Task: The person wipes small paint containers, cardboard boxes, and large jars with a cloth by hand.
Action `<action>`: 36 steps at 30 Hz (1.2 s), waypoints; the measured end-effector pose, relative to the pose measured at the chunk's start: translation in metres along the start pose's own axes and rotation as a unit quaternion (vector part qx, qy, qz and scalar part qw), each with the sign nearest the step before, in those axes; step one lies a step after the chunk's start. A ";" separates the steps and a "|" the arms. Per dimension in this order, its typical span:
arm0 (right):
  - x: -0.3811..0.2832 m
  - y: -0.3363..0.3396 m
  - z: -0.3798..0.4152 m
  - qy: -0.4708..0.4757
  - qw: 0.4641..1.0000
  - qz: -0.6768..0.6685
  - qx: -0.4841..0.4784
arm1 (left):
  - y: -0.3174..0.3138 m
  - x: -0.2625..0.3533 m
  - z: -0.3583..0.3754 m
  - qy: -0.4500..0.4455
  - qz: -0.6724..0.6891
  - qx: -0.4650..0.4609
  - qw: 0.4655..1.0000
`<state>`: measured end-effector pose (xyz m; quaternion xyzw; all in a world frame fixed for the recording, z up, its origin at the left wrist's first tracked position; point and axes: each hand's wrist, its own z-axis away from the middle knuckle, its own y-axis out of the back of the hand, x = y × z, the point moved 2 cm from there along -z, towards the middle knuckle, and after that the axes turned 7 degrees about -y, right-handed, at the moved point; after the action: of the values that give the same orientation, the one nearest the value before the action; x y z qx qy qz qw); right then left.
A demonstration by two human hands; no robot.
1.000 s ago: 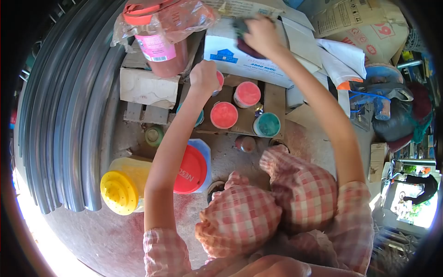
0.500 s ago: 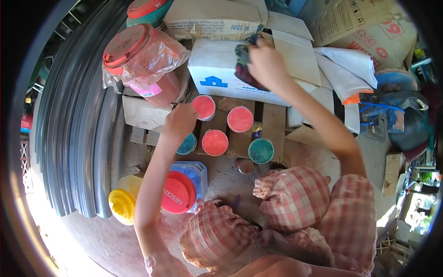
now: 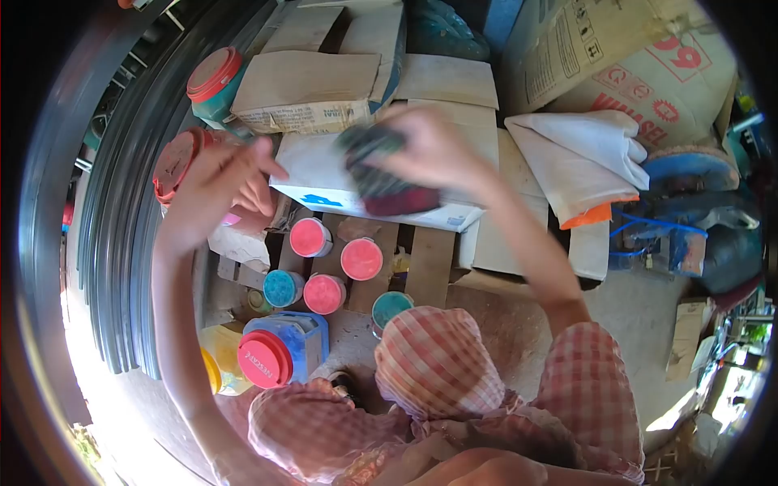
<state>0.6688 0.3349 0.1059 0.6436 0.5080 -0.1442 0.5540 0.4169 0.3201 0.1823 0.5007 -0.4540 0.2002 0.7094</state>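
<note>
The right hand [image 3: 431, 150] clutches a dark green-and-maroon cloth [image 3: 392, 180] over a white cardboard box [image 3: 306, 168]; the left hand [image 3: 235, 174] is open beside a red-lidded jar [image 3: 173, 162]. Likely light and limp, the cloth suits a bunched grip.

Pink-and-white checked sleeves [image 3: 590, 389], matching loose trousers [image 3: 440, 364]

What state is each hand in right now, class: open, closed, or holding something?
Left hand: open, fingers spread, by the red-lidded jar; contact unclear.
Right hand: closed on a dark cloth, blurred.
</note>
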 end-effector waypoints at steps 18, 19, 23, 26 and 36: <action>0.176 0.049 -0.080 0.008 0.920 0.353 0.172 | -0.020 -0.036 0.007 -0.092 0.081 0.066 0.990; 0.143 0.048 -0.045 -0.018 0.936 0.330 0.120 | -0.016 -0.039 0.012 -0.096 0.081 0.082 0.989; 0.131 0.067 -0.016 -0.114 0.959 0.256 0.040 | 0.008 -0.054 0.030 -0.086 0.096 0.143 0.981; 0.183 0.090 -0.069 -0.207 0.849 0.479 0.087 | 0.018 -0.066 0.040 -0.059 0.130 0.145 0.979; 0.144 0.084 0.001 -0.075 0.931 0.348 0.086 | 0.025 -0.088 0.155 0.008 0.006 0.124 0.992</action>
<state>0.8012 0.4168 0.0452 0.8124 0.1953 -0.0333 0.5484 0.2850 0.2076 0.1351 0.5802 -0.4234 0.2634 0.6441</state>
